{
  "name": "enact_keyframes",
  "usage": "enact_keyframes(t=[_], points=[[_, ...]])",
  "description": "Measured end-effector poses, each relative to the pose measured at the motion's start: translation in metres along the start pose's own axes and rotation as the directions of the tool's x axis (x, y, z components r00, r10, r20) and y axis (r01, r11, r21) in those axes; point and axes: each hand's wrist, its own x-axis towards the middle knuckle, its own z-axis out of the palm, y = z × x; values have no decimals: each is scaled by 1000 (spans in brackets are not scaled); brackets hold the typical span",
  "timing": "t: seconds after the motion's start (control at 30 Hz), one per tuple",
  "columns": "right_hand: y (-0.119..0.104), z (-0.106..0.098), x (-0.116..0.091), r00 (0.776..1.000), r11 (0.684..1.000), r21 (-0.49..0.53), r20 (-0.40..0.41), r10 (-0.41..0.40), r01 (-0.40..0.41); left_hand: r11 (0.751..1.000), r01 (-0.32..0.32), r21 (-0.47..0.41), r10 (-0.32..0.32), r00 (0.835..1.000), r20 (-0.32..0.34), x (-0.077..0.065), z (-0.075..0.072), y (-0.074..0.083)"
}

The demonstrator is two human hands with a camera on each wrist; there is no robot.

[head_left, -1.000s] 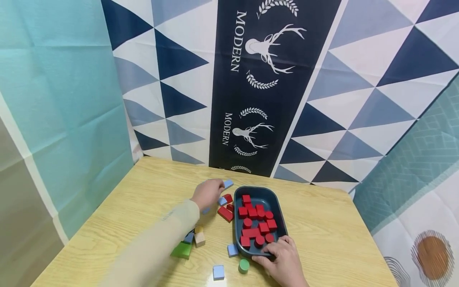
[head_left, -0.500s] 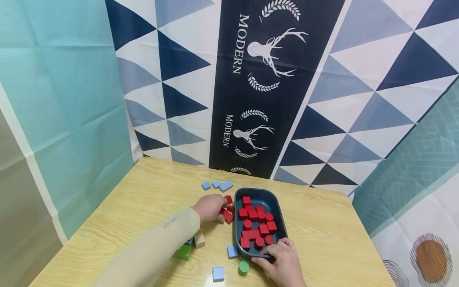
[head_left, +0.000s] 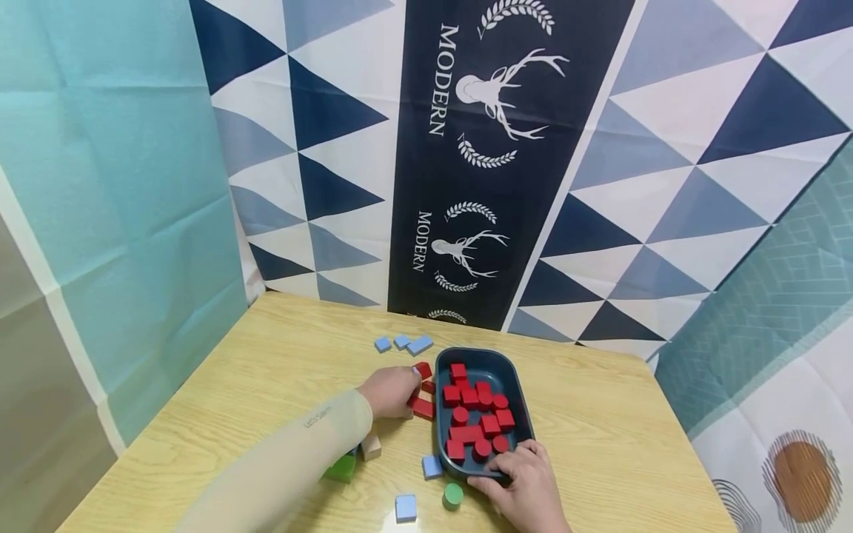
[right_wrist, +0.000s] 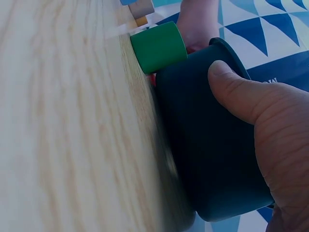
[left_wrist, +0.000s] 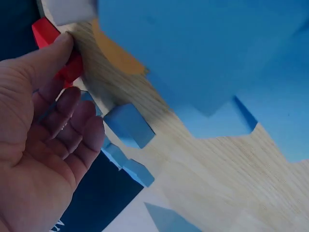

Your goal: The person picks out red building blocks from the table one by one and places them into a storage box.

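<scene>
In the head view my left hand [head_left: 392, 392] is at the left side of a dark blue tray [head_left: 526, 414], its fingertips at a long red block [head_left: 423, 408]. The left wrist view shows my left hand [left_wrist: 53, 121] with its fingers curled and its thumb against the red block [left_wrist: 72, 67]; part of the block is hidden. Another red block [head_left: 423, 370] lies just beyond. My right hand [head_left: 526, 481] grips the tray's near rim, thumb on the outer wall [right_wrist: 207, 140]. Several red cubes and cylinders, such as one red cylinder [head_left: 460, 415], lie inside the tray.
Light blue blocks [head_left: 420, 345] lie beyond the left hand. Nearer are a blue block [head_left: 432, 467], another blue square block [head_left: 405, 508] and a green cylinder [head_left: 452, 496]. A wooden block [head_left: 371, 446] and a green block [head_left: 341, 468] are partly behind the left sleeve.
My left hand has come back from the far light blue blocks to the red ones beside the tray. The long red block has turned slightly. My right hand stays on the tray rim.
</scene>
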Motion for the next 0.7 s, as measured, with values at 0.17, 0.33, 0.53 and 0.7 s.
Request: enact_keyframes(t=[0.17, 0.33, 0.53, 0.7], points=[[-2, 0, -1, 1000, 1000, 4, -8, -1, 1, 999, -35, -17, 36, 998, 51, -6, -1, 7], [-5, 2, -2, 1000, 1000, 15, -6, -8, 8, 996, -47, -76, 53, 996, 70, -18, -17, 4], [-4, 1, -1, 999, 999, 22, -27, -31, 32, 970, 26, -242, -24, 1000, 13, -27, -68, -6], [-2, 1, -1, 994, 997, 18, -82, -75, 76, 954, -33, -298, 2, 994, -106, -21, -94, 9]])
